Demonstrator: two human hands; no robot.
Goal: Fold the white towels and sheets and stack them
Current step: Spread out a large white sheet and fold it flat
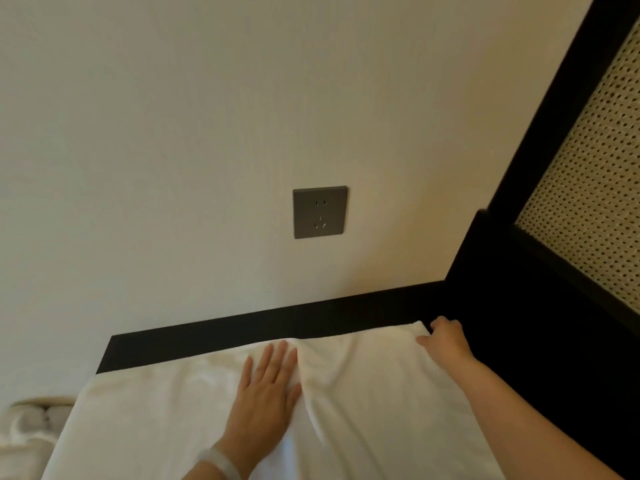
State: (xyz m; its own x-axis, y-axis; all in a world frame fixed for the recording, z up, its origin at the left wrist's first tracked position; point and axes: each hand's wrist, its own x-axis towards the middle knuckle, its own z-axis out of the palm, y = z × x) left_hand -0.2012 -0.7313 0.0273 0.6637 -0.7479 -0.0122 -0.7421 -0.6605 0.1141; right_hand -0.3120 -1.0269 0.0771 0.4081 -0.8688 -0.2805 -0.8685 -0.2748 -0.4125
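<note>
- White towel (374, 403) lies spread flat on a dark tabletop (207, 344) and fills the view from 5 to 7 o'clock. Its far edge stops just short of the wall, w/ a bare strip of tabletop between.
- My L hand (266, 393) lies palm down near the towel's middle. Fingers are straight & close together, pointing to 12 o'clock, pressing the cloth and gripping nothing.
- A raised crease runs from the towel's far edge toward me, touching the R side of my L hand.
- My R hand (445, 337) is at the towel's far R corner, approx 2 o'clock from the L hand. Thumb is on top of the cloth & fingers are curled over the corner, so it grips the towel.
- Pale bracelet (221, 460) on my L wrist.
- Grey wall socket (320, 212) at 12 o'clock above the towel.
- Dark-framed woven cane panel (588, 168) at 2 o'clock, at the tabletop's R end.
- Crumpled pale linen (27, 424) at 8 o'clock, beside & lower than the tabletop's L end. Can't tell which pieces.
</note>
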